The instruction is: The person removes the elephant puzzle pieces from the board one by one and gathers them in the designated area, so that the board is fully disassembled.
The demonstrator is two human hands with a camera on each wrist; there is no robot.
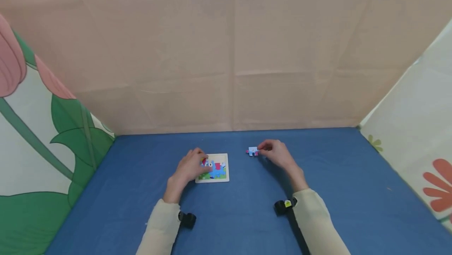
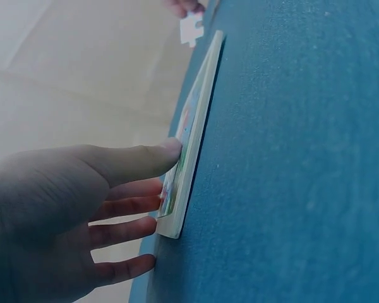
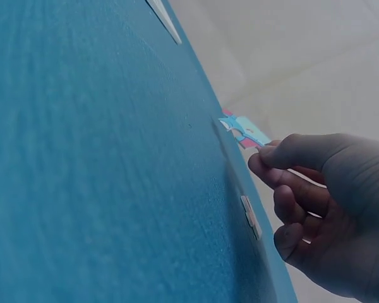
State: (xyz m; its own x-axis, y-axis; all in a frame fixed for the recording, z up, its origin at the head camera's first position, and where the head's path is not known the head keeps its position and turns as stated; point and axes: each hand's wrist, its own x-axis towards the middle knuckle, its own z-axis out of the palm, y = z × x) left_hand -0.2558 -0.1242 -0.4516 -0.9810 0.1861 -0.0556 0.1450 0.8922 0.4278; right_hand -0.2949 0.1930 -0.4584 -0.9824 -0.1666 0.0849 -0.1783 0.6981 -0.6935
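Observation:
A square jigsaw puzzle in a pale wooden frame (image 1: 226, 179) lies on the table, partly filled with a blue picture with green below. My left hand (image 1: 190, 165) rests over its left side, covering part of it. In the left wrist view the thumb (image 2: 139, 161) touches the puzzle's face, and the fingers stretch out loosely at its edge. To the right of the frame, my right hand (image 1: 277, 153) pinches a light blue and pink jigsaw piece (image 1: 252, 151) between thumb and fingertips. The right wrist view shows this held piece (image 3: 246, 129) above the tabletop.
Another small flat piece (image 3: 251, 218) lies on the table below my right hand. A blue cloth (image 1: 240, 215) covers the table. Behind it hangs a beige sheet (image 1: 229, 70), with a flower-printed panel (image 1: 70, 129) on the left and another panel (image 1: 416, 137) on the right.

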